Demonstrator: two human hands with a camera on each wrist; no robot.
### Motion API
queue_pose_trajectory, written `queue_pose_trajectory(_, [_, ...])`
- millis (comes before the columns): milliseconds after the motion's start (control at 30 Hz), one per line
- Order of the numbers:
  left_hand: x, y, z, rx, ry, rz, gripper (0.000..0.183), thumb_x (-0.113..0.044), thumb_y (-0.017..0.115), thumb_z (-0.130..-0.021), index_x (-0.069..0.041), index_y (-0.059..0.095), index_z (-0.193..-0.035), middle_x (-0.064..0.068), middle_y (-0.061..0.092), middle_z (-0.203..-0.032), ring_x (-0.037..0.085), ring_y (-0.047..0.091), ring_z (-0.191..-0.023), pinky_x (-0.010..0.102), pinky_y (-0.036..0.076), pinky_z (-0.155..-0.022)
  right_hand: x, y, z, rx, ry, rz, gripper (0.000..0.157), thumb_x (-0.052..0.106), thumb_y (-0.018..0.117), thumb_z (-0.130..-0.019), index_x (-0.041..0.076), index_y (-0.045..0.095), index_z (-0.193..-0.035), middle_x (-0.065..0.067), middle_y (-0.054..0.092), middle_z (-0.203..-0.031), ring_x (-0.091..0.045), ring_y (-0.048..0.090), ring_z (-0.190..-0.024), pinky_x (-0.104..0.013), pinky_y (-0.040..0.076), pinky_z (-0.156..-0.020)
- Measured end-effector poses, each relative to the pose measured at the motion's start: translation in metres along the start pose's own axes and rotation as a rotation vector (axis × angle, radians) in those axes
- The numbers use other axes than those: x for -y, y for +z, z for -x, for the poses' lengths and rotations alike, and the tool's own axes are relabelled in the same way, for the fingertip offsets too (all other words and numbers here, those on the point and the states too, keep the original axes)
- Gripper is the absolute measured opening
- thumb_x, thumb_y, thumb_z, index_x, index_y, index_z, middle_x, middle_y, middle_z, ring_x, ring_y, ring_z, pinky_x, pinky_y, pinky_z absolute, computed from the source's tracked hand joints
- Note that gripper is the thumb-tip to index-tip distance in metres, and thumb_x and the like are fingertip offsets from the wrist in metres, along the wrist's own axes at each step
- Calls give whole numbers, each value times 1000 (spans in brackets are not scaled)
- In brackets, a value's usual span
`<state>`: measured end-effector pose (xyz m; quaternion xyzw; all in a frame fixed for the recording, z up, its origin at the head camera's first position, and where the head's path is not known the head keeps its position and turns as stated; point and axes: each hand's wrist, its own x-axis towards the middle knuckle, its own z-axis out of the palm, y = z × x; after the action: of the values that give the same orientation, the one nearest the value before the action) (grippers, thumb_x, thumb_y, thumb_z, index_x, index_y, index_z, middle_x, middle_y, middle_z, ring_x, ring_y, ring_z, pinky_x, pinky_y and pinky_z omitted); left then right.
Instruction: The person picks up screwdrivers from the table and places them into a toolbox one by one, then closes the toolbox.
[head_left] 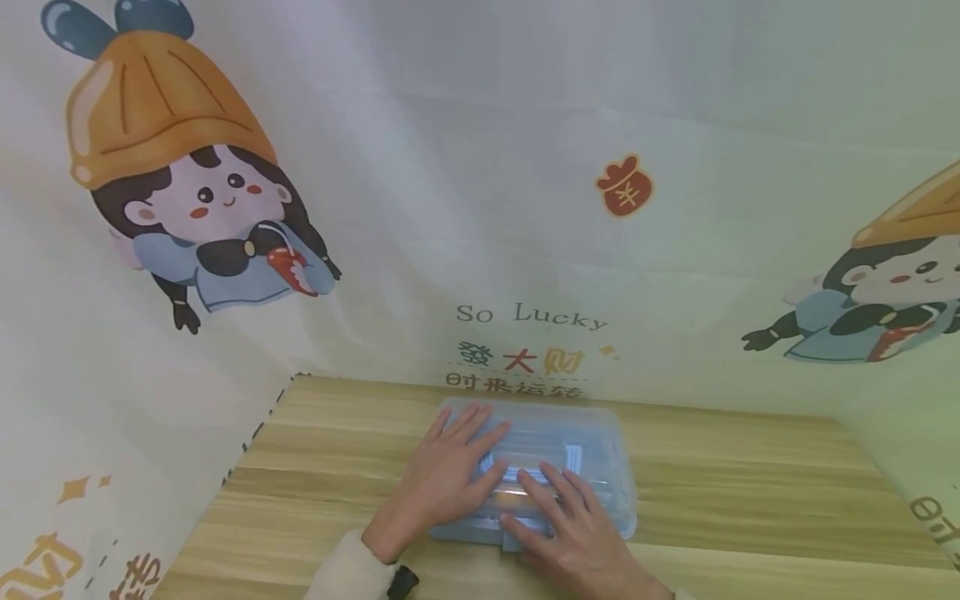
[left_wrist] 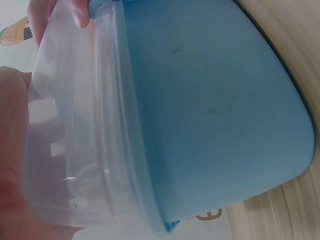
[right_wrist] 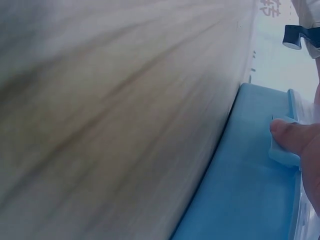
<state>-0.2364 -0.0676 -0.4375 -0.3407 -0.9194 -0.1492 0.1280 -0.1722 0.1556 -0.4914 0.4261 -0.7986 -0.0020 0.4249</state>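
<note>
A storage box with a light-blue base [left_wrist: 215, 110] and a clear, domed lid [head_left: 611, 467] stands on the wooden tabletop. The lid lies down over the base. My left hand [head_left: 450, 467] rests on the lid's left side with its fingers spread and nearly straight. On the front right, my right hand [head_left: 573, 529] lays its fingers across the lid. Its thumb [right_wrist: 292, 136] presses on the blue latch [right_wrist: 284, 156] at the front edge. Through the lid shows something yellowish-orange, blurred by reflections.
The wood-grain tabletop [head_left: 750, 483] extends to both sides of the box. Close behind the box hangs a pale printed curtain [head_left: 420, 250] with cartoon figures and lettering, which also borders the table at left and right. A dark band [head_left: 403, 582] is at the left wrist.
</note>
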Motion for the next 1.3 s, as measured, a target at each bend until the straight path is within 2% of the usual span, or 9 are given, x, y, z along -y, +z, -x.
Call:
queue_pose_trajectory(133, [0,-1,0,8,0,6,51,-44,45,-100,-20,52,-145,10,39,-156,28,31,-147,55,14,-122,0,2,0,-31,6,-19,38,43,42,-104,25,63,-129,-21,53,-141,-44,54,-123,-54,46,-93])
queue_pose_trajectory(200, [0,-1,0,14,-3,8,51,-45,44,-100,-21,52,-145,10,39,-157,28,30,-148,54,14,-123,1,2,0,-2,26,-8,42,46,49,-100,23,60,-133,-21,51,-143,-42,54,-124,-52,45,-96])
queue_pose_trajectory(367, [-1,-2,-1,20,-2,4,51,-44,44,-101,-20,52,-145,10,39,-157,29,31,-147,54,15,-122,1,-1,0,89,58,95,87,58,69,-74,11,47,-145,-18,51,-144,-35,53,-126,-45,39,-104])
queue_pose_trajectory(433, [-1,-2,-1,19,0,2,50,-43,44,-101,-20,52,-145,11,39,-156,29,31,-147,55,15,-122,1,-2,-1,96,57,124,98,61,72,-68,7,45,-146,-17,52,-143,-33,53,-126,-44,38,-104])
queue_pose_trajectory(567, [0,-1,-1,18,6,-3,49,-40,43,-101,-20,52,-145,11,39,-156,29,31,-147,55,15,-122,2,-2,-1,106,67,134,99,61,74,-66,7,46,-144,-16,52,-142,-32,53,-126,-44,40,-103])
queue_pose_trajectory(933, [0,-2,-2,29,-3,51,48,-38,43,-101,-18,53,-144,10,39,-156,29,31,-147,56,14,-122,4,-2,-1,100,93,92,92,58,69,-74,7,44,-146,-17,49,-146,-33,52,-127,-48,44,-99])
queue_pose_trajectory(1300, [0,-3,-3,31,-3,44,48,-38,46,-101,-19,54,-143,11,41,-155,29,32,-146,57,15,-121,5,0,-2,81,93,121,96,57,78,-65,9,49,-143,-14,53,-144,-32,54,-125,-47,45,-98])
